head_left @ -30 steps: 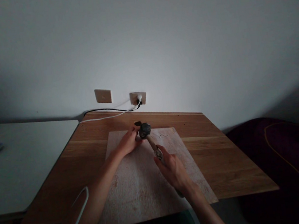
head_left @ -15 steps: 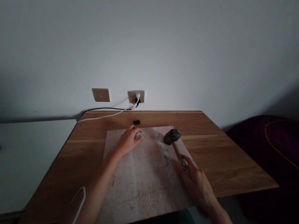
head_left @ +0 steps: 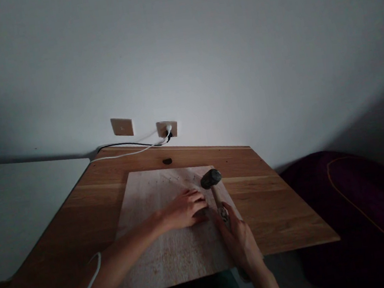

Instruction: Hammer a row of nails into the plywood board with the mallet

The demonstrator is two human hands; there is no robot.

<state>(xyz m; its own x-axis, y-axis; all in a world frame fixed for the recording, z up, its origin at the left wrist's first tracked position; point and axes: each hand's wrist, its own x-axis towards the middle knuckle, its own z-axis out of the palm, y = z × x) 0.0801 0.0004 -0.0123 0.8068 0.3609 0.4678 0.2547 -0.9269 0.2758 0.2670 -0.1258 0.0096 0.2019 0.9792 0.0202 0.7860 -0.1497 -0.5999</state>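
Observation:
My right hand (head_left: 239, 237) is wrapped round the wooden handle of a hammer (head_left: 211, 178), whose dark, blocky head lies over the right side of a pale wooden board (head_left: 157, 252). Beside it, my left hand (head_left: 186, 208) rests low over the board with its fingers bent down and drawn towards the thumb. Whatever is under those fingertips is hidden. Along the board's far edge, several small thin nails (head_left: 170, 179) appear to stand in a row.
Under the board is a brown wooden table (head_left: 274, 204) against a grey wall. A socket (head_left: 168, 128) holds plugs with a white cable (head_left: 122, 155) and a black one. A white surface (head_left: 27, 213) adjoins at left, dark purple cushioned furniture (head_left: 327, 201) at right.
My left hand has come from the board's far edge nearer to me and right, close to the hammer, uncovering the row of nails. My right hand keeps its hold; the view has shifted slightly.

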